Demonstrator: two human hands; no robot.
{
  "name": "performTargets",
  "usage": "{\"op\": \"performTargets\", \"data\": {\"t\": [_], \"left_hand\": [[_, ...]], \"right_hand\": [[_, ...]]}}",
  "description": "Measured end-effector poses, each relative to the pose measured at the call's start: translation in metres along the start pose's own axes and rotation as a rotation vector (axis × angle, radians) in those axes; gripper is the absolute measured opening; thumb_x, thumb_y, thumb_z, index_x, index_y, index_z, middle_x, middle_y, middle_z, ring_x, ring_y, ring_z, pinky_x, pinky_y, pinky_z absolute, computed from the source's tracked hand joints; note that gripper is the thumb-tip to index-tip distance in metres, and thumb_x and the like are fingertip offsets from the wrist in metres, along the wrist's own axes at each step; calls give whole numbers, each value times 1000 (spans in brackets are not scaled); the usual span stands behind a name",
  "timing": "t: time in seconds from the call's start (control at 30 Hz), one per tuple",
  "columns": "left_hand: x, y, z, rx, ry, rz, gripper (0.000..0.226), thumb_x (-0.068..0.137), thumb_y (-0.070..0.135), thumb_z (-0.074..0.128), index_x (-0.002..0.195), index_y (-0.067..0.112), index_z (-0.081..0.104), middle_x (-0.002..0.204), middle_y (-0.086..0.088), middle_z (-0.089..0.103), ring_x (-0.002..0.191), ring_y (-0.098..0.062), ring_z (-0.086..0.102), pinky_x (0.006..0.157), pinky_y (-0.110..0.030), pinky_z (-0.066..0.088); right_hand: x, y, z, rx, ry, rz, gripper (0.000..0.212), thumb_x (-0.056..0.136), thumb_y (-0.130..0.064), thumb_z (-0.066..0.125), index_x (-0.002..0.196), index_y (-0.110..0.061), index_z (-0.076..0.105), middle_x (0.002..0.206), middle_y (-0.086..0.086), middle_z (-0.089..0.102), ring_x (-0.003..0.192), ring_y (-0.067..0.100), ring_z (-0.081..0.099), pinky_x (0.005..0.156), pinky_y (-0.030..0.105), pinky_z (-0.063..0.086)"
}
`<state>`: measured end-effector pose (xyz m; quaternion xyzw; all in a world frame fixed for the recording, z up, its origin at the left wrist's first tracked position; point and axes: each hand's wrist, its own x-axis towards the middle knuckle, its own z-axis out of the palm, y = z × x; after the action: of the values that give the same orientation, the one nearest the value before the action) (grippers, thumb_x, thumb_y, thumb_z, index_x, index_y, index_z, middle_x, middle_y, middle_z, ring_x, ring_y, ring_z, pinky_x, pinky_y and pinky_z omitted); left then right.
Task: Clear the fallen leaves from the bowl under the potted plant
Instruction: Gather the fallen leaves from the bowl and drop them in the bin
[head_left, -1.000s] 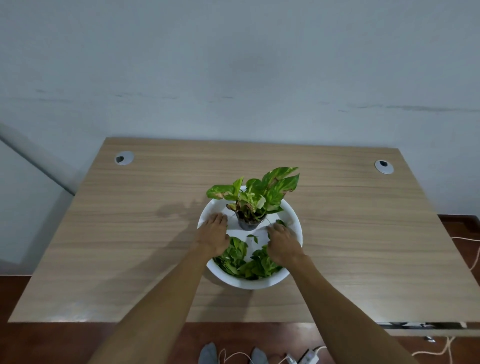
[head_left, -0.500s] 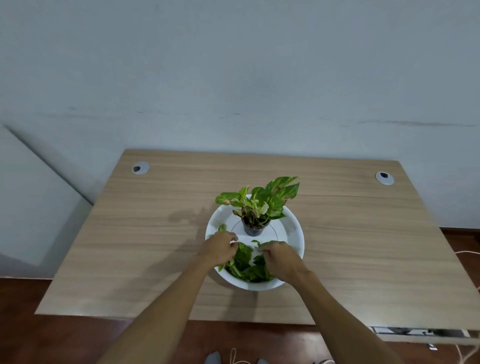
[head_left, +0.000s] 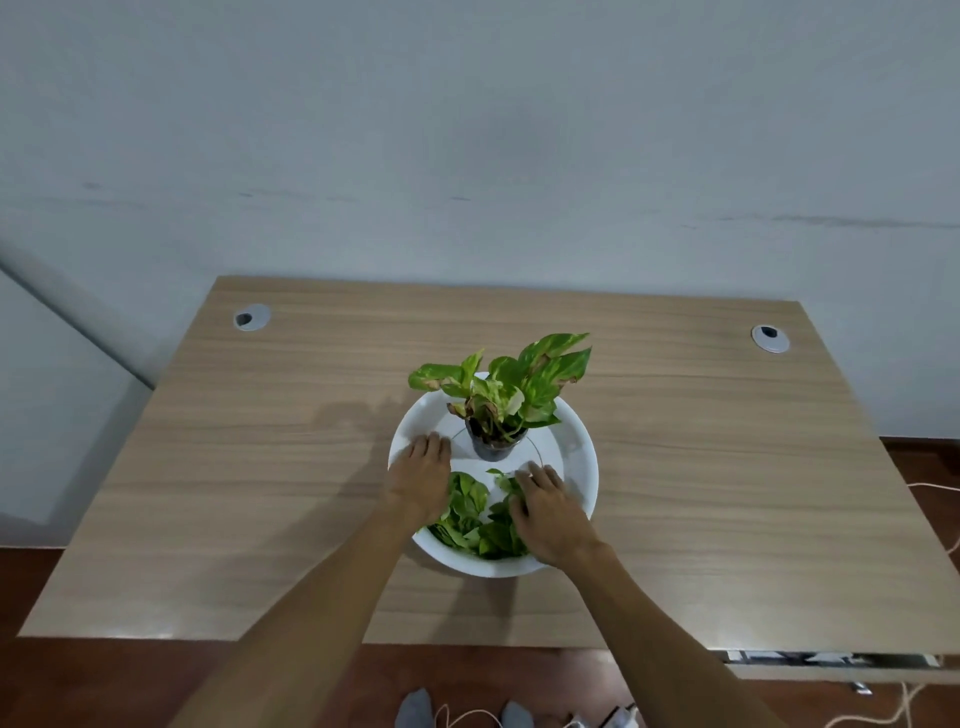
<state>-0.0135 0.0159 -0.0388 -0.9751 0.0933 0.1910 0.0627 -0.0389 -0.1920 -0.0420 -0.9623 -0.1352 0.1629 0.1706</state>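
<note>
While your hands work inside the white bowl (head_left: 576, 441) at the centre of the frame, the chief hazard is the small dark pot (head_left: 493, 446) standing just above them: a knuckle or wrist sweeping upward could, in my judgement, tip it and spill soil among the leaves. A second risk: loose leaves may slip from flat palms and scatter onto the wooden table (head_left: 260, 467) if you lift before closing your fingers. Contents, bowl: one potted plant (head_left: 511, 384), upright, in the upper half; one heap of fallen leaves (head_left: 470, 512), green, in the lower half, between and partly beneath your hands. Left hand (head_left: 421, 475): spread flat, fingers extended, resting at the bowl's left inner edge, gripping nothing visible. Right hand (head_left: 545, 512): palm down on the heap's right side, fingers loosely spread; whether leaves are caught beneath it, I cannot tell.
</note>
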Motion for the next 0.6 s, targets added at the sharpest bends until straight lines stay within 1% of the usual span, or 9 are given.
{"op": "performTargets", "data": {"t": [0.1,0.2,0.27,0.3,0.37,0.4,0.47,0.53,0.6], "left_hand": [[-8,5,-2,-85,-18,-25,52,94,27,43,139,1,39,137,-18,45,124,-33,46,107,-39,37],[-21,7,-11,-311,-44,-62,32,97,26,38,112,3,55,115,-17,53,110,-33,52,92,-39,40],[-29,9,-11,-438,-67,-65,27,98,23,38,85,5,53,95,-16,54,92,-30,54,76,-37,40],[-32,9,-10,-477,-81,-50,30,97,21,39,73,6,47,81,-13,51,80,-28,52,69,-36,38],[-36,9,-10,-537,-117,-24,38,95,18,40,59,7,38,63,-10,43,68,-25,48,62,-35,32],[-37,7,-9,-568,-119,-23,38,94,17,40,58,5,38,61,-12,44,67,-27,50,60,-37,33],[-38,0,-9,-640,-86,-38,36,92,21,39,66,0,52,69,-17,57,71,-30,59,62,-42,42],[-39,-7,-8,-662,-7,-67,32,92,25,40,87,7,67,92,-11,69,89,-29,64,74,-40,50],[-40,-11,-7,-653,72,-93,34,91,22,43,116,13,65,118,-6,65,113,-27,58,89,-41,51]], "right_hand": [[-13,-3,-1,-4,6,-52,42,99,-27,36,135,-8,47,141,9,46,133,28,38,113,38,34],[-25,-5,-7,4,-52,-122,45,100,-25,37,141,-10,46,149,6,43,137,25,39,115,35,29],[-28,-7,-10,19,-91,-158,46,98,-26,39,141,-13,47,149,4,45,136,23,41,113,36,33],[-28,-8,-11,36,-101,-165,46,97,-26,40,140,-14,49,146,4,48,134,23,44,111,37,36],[-24,-10,-13,72,-100,-165,45,94,-27,42,136,-17,54,140,3,55,126,22,50,106,37,43],[-21,-12,-14,77,-81,-166,44,93,-27,42,134,-18,56,136,3,58,123,22,52,103,37,45],[-14,-18,-16,53,-18,-165,44,92,-28,42,132,-20,58,134,2,59,121,23,54,100,38,46],[-6,-25,-16,18,-4,-164,47,92,-32,43,137,-20,53,141,3,52,128,26,48,106,40,41],[-3,-29,-10,-27,-56,-173,53,94,-37,41,143,-18,42,151,6,40,138,27,37,115,42,30]]}}
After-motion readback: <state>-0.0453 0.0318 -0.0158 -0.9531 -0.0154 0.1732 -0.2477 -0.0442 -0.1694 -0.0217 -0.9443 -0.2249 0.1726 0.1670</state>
